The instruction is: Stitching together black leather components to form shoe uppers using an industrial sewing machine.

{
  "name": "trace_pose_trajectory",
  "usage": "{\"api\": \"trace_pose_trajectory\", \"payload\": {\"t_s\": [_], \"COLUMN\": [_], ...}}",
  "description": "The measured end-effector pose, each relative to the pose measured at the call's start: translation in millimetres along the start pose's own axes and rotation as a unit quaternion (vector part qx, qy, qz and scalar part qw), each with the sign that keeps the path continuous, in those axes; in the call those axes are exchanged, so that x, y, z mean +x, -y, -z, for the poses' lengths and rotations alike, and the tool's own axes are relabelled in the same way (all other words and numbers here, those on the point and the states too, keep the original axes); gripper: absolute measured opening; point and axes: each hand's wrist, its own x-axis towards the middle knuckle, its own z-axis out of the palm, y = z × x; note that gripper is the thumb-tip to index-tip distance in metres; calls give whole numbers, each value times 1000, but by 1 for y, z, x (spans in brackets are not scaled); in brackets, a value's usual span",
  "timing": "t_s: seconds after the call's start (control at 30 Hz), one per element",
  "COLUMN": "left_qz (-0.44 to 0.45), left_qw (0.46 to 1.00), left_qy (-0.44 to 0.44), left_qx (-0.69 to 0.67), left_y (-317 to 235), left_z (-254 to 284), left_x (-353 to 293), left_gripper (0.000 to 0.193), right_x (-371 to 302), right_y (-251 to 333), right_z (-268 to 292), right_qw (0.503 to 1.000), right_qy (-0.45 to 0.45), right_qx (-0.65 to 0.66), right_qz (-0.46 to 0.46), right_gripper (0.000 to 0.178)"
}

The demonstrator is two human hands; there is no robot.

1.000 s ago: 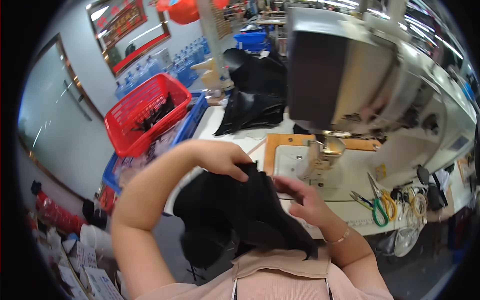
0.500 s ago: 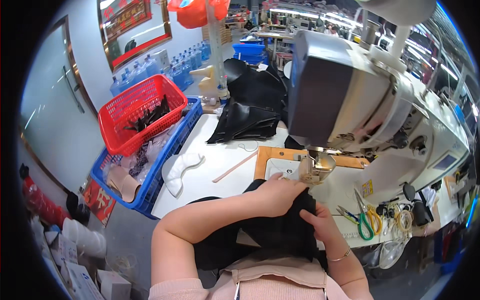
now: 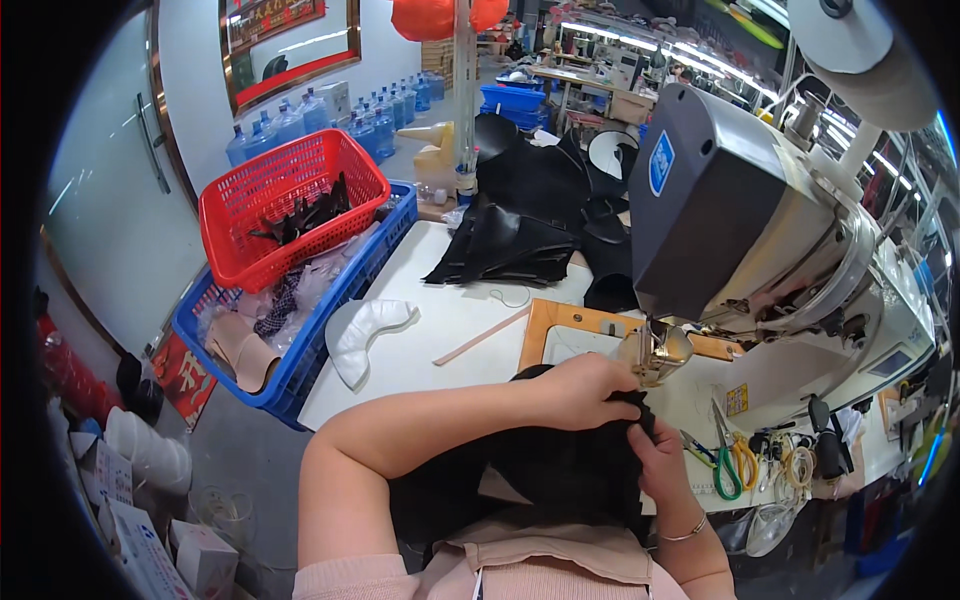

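Head view | left hand (image 3: 588,390): clamped on black fabric (image 3: 575,465) | right hand (image 3: 662,462): pinching its edge, just beside

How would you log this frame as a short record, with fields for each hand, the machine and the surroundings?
Left hand: on black material, close to the sewing machine's needle end; grip unclear
Right hand: pinching the black material's edge
Machine: ahead and right of the hands
Left side: red basket atop blue crate
Table: white curved piece, stacked black sheets, green-handled scissors
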Motion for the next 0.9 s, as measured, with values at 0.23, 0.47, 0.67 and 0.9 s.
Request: {"api": "trace_pose_trajectory", "payload": {"t_s": [0.23, 0.47, 0.67, 0.9], "left_qz": [64, 121, 232, 124], "left_qw": [993, 987, 931, 966], "left_qy": [100, 95, 117, 89], "left_qx": [18, -49, -255, -208], "left_y": [2, 21, 22, 17], "left_z": [26, 33, 41, 49], "left_x": [19, 34, 58, 75], "left_gripper": [32, 43, 55, 57], "right_x": [7, 22, 35, 44], "right_y": [18, 44, 43, 33], "right_z": [9, 7, 7, 6], "right_qw": [982, 952, 995, 992], "right_qy": [-55, -7, 41, 26], "right_qx": [-155, -304, 84, 124], "right_qz": [93, 18, -40, -1], "right_gripper": [15, 21, 21, 21]}}
